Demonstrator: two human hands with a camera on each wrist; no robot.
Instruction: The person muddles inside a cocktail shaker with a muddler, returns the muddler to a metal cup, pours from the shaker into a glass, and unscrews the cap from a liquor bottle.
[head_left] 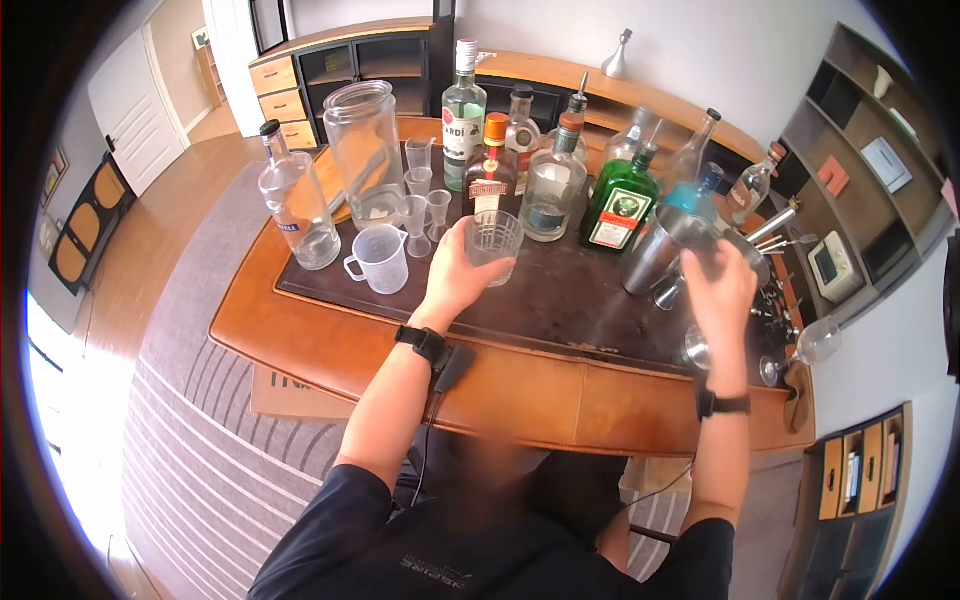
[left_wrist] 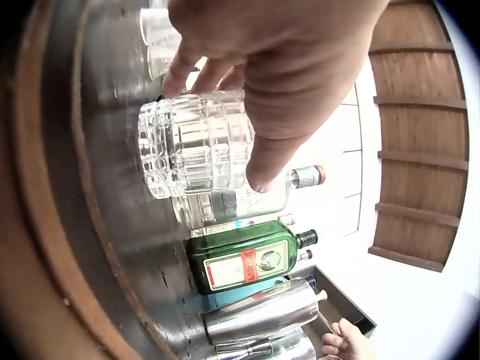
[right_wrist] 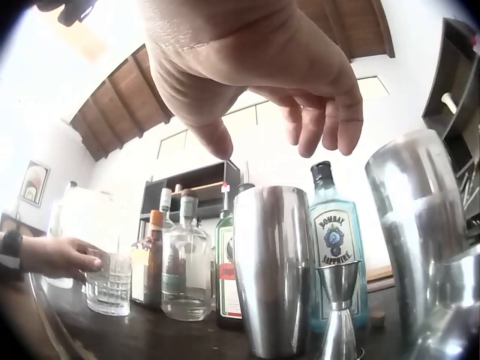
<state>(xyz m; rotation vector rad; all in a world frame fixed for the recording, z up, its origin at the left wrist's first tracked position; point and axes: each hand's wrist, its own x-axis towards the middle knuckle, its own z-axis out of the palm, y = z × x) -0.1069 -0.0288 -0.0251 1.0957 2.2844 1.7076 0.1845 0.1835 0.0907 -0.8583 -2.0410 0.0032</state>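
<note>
My left hand (head_left: 462,275) curls its thumb and fingers round a cut-pattern glass (head_left: 496,240) near the desk's front. In the left wrist view the thumb lies on the side of the glass (left_wrist: 199,146), which looks upright on the dark top. My right hand (head_left: 722,290) hovers with fingers parted, holding nothing, beside a metal shaker tin (head_left: 660,250). In the right wrist view that hand (right_wrist: 262,82) is above the shaker tin (right_wrist: 276,270), apart from it. A metal jigger (right_wrist: 339,300) stands beside the tin, before a blue bottle (right_wrist: 335,240).
Behind stand a green bottle (head_left: 620,205), an orange-capped bottle (head_left: 492,175) and several clear bottles. A measuring jug (head_left: 380,260), small glasses (head_left: 417,225) and a large jar (head_left: 362,150) are at left. Bar tools and a stemmed glass (head_left: 818,342) lie at the right edge.
</note>
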